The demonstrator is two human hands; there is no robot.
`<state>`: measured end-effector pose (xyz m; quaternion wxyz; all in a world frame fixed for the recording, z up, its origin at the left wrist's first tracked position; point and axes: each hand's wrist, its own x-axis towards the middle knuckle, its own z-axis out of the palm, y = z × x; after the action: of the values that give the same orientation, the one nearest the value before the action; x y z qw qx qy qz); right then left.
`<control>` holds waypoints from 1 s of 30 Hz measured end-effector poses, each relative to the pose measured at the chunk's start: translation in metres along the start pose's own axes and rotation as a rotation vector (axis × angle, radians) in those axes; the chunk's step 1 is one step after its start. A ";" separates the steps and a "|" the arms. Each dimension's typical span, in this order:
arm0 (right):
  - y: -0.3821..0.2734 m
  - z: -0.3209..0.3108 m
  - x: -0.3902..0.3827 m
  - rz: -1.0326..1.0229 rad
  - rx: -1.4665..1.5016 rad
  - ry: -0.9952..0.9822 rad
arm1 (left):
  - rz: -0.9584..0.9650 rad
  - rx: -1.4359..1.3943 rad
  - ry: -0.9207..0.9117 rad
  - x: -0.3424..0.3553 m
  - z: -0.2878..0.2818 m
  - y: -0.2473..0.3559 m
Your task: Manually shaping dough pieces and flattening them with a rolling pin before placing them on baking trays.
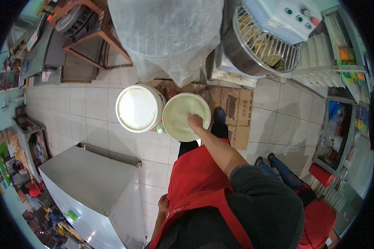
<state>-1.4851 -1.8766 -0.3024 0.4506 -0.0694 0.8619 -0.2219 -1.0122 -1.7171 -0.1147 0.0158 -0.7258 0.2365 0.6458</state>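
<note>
My right hand [196, 122] is inside a round bucket [176, 133] of pale greenish liquid, its fingers curled and their tips hard to make out in the liquid. Beside it on the left stands a white bucket with a lid [136, 107], and a small green-and-white item [161, 129] lies between the two. My left hand [163, 202] hangs at the edge of my red apron [197, 174], partly hidden, so its fingers are unclear.
A steel mixer with dough [257, 45] and a large plastic-covered mass [162, 29] stand ahead. Cardboard [237, 103] lies on the tiled floor. A metal unit [85, 182] is left; a co-worker's legs [284, 170] are close at right, near shelving [336, 137].
</note>
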 end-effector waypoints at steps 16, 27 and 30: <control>-0.081 -0.323 -0.042 -0.121 1.381 -0.342 | 0.297 0.327 -0.192 0.052 0.114 0.098; -0.107 -0.437 0.016 -0.307 1.910 -0.530 | 0.263 0.445 -0.059 0.018 0.173 0.132; -0.111 -0.441 0.016 -0.289 1.984 -0.537 | 0.288 0.393 -0.077 0.012 0.181 0.135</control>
<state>-1.8594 -1.8393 -0.0463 0.4516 0.1827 0.1466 -0.8609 -1.2287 -1.7809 -0.1175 0.0735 -0.6424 0.4579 0.6102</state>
